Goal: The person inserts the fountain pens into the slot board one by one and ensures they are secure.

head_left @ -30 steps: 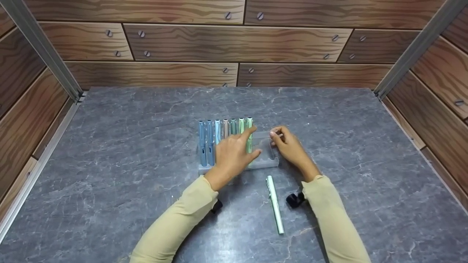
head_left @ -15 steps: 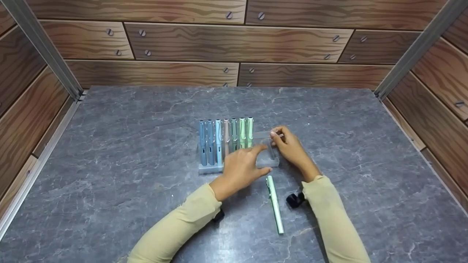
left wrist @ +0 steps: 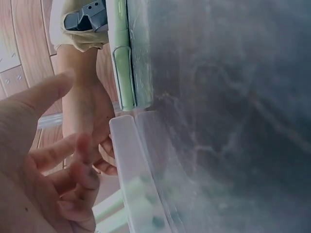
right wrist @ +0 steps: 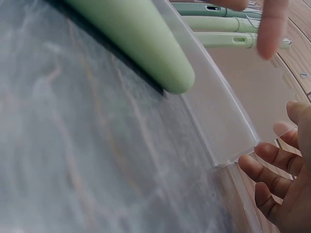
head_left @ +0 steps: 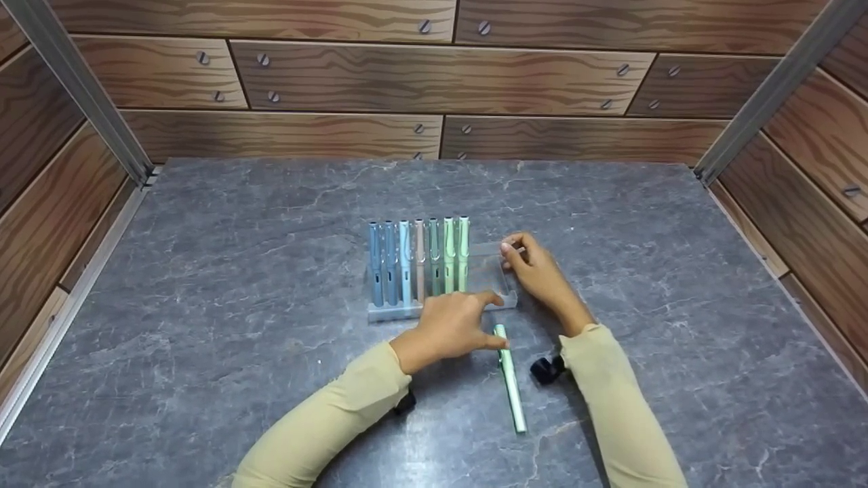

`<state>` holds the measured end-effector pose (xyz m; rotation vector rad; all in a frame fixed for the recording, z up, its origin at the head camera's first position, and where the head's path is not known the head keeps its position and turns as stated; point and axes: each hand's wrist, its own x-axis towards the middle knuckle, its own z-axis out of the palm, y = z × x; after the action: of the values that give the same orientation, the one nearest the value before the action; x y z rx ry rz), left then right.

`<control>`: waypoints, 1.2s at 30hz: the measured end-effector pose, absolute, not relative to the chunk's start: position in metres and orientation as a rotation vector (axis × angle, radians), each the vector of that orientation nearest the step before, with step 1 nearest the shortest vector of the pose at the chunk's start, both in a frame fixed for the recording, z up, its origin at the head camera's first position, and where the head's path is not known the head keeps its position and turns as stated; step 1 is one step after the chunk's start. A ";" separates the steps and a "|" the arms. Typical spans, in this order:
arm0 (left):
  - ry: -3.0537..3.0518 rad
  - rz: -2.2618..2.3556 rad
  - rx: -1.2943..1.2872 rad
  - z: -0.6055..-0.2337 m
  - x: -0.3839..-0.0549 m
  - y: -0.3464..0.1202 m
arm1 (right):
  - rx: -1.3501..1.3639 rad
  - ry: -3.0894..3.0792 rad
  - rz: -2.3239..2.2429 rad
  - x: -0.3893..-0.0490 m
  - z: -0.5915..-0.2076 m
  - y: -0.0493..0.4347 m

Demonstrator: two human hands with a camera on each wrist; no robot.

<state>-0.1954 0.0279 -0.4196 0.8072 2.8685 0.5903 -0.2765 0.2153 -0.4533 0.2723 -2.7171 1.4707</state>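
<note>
My left hand point(head_left: 451, 327) reaches over the front of a clear pen stand point(head_left: 393, 314), thumb and forefinger spread apart. Its thumb overlaps the cap end of a light green pen point(head_left: 513, 396) lying on the table. In the left wrist view a gap shows between that hand point(left wrist: 34, 179) and the pen point(left wrist: 125, 73). My right hand point(head_left: 542, 274) pinches the stand's upper right edge between thumb and forefinger; its other fingers point(right wrist: 272, 182) curl near the front corner in the right wrist view. Several upright pens point(head_left: 405, 261), blue, brownish and green, fill the stand's left part.
The stand's right section point(head_left: 485, 271) holds no pens. Under it lies a grey marbled table point(head_left: 237, 271). Wood-patterned panels point(head_left: 434, 78) close the back and sides, with metal rails point(head_left: 74, 88) at the corners. A black wrist camera point(head_left: 546, 371) hangs below the right sleeve.
My left hand has come down from in front of the pens toward the loose green pen, thumb and forefinger still apart. The right hand stays at the stand's edge.
</note>
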 end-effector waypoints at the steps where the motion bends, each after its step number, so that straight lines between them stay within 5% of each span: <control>1: 2.854 0.578 0.813 -0.420 -0.196 0.028 | 0.274 -2.718 1.468 -0.277 -0.453 0.215; 36: 2.714 0.519 0.834 -0.432 -0.197 0.030 | 0.286 -2.674 1.519 -0.275 -0.453 0.214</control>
<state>-0.1969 0.0297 -0.4325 0.8336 2.7144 0.5190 -0.2753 0.2144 -0.4531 0.2864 -2.6744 1.5192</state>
